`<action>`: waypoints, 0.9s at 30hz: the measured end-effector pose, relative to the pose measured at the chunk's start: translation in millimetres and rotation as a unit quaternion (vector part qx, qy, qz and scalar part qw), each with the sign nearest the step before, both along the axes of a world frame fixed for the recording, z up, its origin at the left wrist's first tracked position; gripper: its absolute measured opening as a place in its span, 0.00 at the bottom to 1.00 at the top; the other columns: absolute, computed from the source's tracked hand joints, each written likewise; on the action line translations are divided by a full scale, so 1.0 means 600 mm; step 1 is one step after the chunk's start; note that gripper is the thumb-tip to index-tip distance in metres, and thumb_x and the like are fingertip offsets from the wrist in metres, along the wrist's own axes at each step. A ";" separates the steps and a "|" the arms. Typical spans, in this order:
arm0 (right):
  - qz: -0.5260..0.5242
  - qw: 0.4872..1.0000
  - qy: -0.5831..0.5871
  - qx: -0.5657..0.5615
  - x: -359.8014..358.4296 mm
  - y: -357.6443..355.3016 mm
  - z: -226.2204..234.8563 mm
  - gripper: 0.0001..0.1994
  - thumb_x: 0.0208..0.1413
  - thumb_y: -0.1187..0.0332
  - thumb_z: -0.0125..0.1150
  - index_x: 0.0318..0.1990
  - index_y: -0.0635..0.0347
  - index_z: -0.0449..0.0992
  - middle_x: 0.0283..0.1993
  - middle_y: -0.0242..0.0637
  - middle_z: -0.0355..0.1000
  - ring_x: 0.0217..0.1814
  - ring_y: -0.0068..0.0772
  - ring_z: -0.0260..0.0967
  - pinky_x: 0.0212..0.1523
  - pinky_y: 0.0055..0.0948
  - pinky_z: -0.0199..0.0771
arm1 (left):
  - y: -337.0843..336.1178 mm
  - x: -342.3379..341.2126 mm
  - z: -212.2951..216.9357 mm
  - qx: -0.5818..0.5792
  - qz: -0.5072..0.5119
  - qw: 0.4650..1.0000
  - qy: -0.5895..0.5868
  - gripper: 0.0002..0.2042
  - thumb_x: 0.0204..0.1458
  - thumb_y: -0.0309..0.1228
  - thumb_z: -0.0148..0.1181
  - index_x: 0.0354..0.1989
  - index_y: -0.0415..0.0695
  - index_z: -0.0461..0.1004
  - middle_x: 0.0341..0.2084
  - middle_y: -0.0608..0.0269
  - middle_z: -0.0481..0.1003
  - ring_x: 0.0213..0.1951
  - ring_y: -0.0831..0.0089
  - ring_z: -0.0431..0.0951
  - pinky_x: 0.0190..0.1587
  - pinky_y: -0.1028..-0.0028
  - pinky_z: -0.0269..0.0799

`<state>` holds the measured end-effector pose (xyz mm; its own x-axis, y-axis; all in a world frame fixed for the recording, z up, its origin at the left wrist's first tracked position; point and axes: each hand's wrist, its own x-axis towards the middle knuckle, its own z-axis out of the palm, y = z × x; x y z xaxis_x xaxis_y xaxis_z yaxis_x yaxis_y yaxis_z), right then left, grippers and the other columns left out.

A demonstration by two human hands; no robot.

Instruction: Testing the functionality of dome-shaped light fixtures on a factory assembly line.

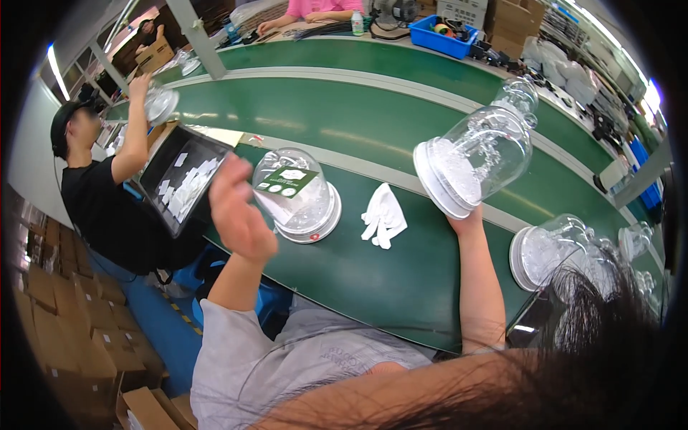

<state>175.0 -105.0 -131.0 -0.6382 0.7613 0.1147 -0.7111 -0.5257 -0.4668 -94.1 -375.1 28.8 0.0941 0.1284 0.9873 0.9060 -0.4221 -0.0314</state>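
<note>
Head view, right hand (469, 221) gripping glass dome (476, 161), left hand (236, 208) holding green card (287, 182)

The right hand (467, 221) holds a clear dome (479, 154) by its white base, tilted over the green bench (373, 272). The left hand (236, 211) pinches a green card (287, 182) against a second dome (301, 197). White gloves (384, 215) lie between them.
</note>
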 end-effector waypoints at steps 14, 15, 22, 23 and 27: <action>0.047 0.995 -0.090 0.017 -0.015 -0.024 0.042 0.29 0.63 0.46 0.41 0.63 0.56 0.61 0.62 0.36 0.64 0.62 0.35 0.64 0.60 0.38 0.67 | 0.228 0.136 -0.169 -0.444 -0.444 0.652 -0.426 0.46 0.52 0.27 0.60 0.71 0.49 0.29 0.69 0.54 0.40 0.65 0.59 0.54 0.64 0.62 0.54; 0.048 0.991 -0.116 0.035 -0.011 -0.021 0.034 0.29 0.63 0.45 0.41 0.63 0.56 0.60 0.62 0.36 0.64 0.62 0.35 0.64 0.59 0.38 0.68 | 0.231 0.134 -0.187 -0.425 -0.471 0.628 -0.450 0.45 0.54 0.25 0.57 0.70 0.49 0.27 0.68 0.55 0.41 0.65 0.60 0.54 0.63 0.63 0.56; 0.048 0.966 -0.229 0.112 -0.017 -0.025 0.021 0.26 0.66 0.49 0.37 0.62 0.59 0.59 0.58 0.41 0.67 0.58 0.38 0.67 0.57 0.40 0.70 | 0.241 0.114 -0.216 -0.379 -0.478 0.603 -0.514 0.40 0.56 0.29 0.57 0.70 0.52 0.35 0.65 0.56 0.50 0.64 0.60 0.57 0.62 0.59 0.60; 0.051 0.967 -0.224 0.107 -0.015 -0.024 0.022 0.26 0.66 0.49 0.37 0.62 0.59 0.59 0.58 0.41 0.66 0.58 0.38 0.67 0.58 0.41 0.69 | 0.240 0.116 -0.212 -0.379 -0.479 0.602 -0.514 0.40 0.56 0.29 0.57 0.70 0.52 0.35 0.65 0.56 0.50 0.64 0.60 0.57 0.62 0.59 0.60; 0.073 0.969 -0.214 0.097 -0.010 -0.026 0.028 0.26 0.66 0.49 0.37 0.64 0.57 0.58 0.61 0.40 0.64 0.60 0.39 0.65 0.60 0.43 0.65 | 0.233 0.120 -0.203 -0.392 -0.479 0.565 -0.546 0.36 0.57 0.26 0.55 0.69 0.52 0.39 0.64 0.57 0.53 0.64 0.60 0.58 0.62 0.58 0.60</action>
